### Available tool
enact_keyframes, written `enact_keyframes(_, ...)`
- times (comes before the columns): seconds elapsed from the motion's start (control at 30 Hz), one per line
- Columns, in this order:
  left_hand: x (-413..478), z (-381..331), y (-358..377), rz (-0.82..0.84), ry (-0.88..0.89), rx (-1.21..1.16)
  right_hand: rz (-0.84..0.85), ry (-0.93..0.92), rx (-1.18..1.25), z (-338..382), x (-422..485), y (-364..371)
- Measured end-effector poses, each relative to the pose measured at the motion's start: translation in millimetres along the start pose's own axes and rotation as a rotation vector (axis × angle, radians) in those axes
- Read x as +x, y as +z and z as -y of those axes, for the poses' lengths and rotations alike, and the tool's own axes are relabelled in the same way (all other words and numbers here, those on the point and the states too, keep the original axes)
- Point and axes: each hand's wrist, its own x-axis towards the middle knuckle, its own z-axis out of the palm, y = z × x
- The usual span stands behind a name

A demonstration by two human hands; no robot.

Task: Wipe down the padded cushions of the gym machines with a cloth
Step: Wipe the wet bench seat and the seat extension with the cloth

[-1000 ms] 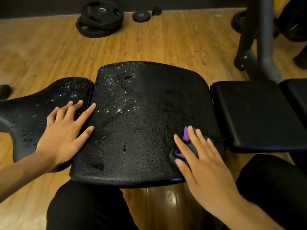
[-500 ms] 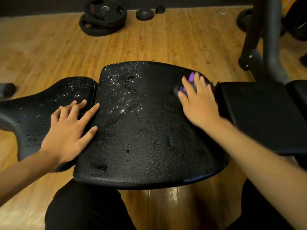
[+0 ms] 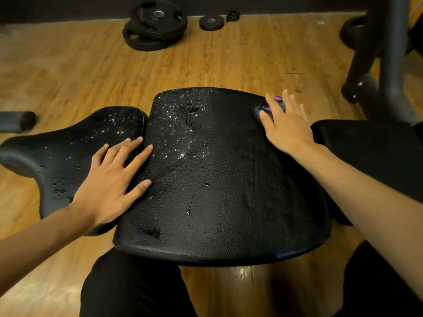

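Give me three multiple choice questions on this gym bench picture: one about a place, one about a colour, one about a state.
1. Where on the large cushion is the cloth? A) near left corner B) centre C) far right corner
2. What colour shows on the cloth? A) yellow B) purple C) white
3. How is the cushion's far left part? A) beaded with droplets B) dry C) torn
C: the right hand presses it there. B: purple peeks between the fingers. A: droplets glint there.
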Motion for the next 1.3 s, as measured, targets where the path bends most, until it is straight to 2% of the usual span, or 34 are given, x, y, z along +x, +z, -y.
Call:
enact_keyframes(0.1,-1.1,0.2,-0.6,0.022,-0.007,-0.008,-0.001,-0.018,0.020,2.7,-37.9,1.8)
enact_keyframes(0.2,-1.1,0.8,0.1,0.031,-0.001,-0.010,-0.007,-0.048,-0.002,5.7,-123.4,5.3)
enact_keyframes(0.33,-2.0,3.4,2.9,0.024,0.021,-0.002,0.107,-0.067,-0.053,8.8,-209.3,2.9)
enact_keyframes(0.4,-0.9,4.7,4.0,0.022,0.025,-0.006,0.109,-0.087,-0.027,3.0,-192.5,0.0)
enact_keyframes(0.5,-0.1,5.7,2.5,0.022,0.017,-0.014,0.013,-0.091,0.028,-10.6,-106.9,0.7)
enact_keyframes(0.6,-1.1,3.6,3.3,0.015,0.016,-0.014,0.024,0.048,0.154,-17.5,-18.7,-11.1)
enact_keyframes(0.67,-1.3,2.4,3.5,0.015,0.009,-0.015,0.069,0.123,0.191,-15.8,-3.8,-12.2)
enact_keyframes(0.73,-1.8,1.8,3.5,0.022,-0.001,-0.017,0.024,0.114,0.116,-8.4,-30.6,-6.5)
enact_keyframes(0.83,-3.3,1.0,3.0,0.024,-0.014,-0.009,-0.048,0.001,0.043,11.7,-122.6,8.8)
enact_keyframes(0.97,-1.4,2.0,1.4,0.037,-0.007,-0.003,0.087,-0.101,0.024,39.7,-211.4,15.5)
enact_keyframes(1.03,-0.2,1.8,1.4,0.042,-0.001,-0.003,0.065,-0.163,0.053,41.8,-193.9,14.7)
enact_keyframes(1.13,0.2,1.4,1.3,0.040,0.003,0.001,-0.001,-0.248,0.053,40.4,-111.6,15.7)
enact_keyframes(1.23,0.4,0.9,0.8,0.038,-0.004,-0.003,-0.031,-0.196,0.048,45.8,-19.9,8.5)
enact_keyframes(1.3,-0.9,-0.5,0.7,0.034,-0.017,-0.004,0.004,-0.161,0.039,51.4,8.9,4.5)
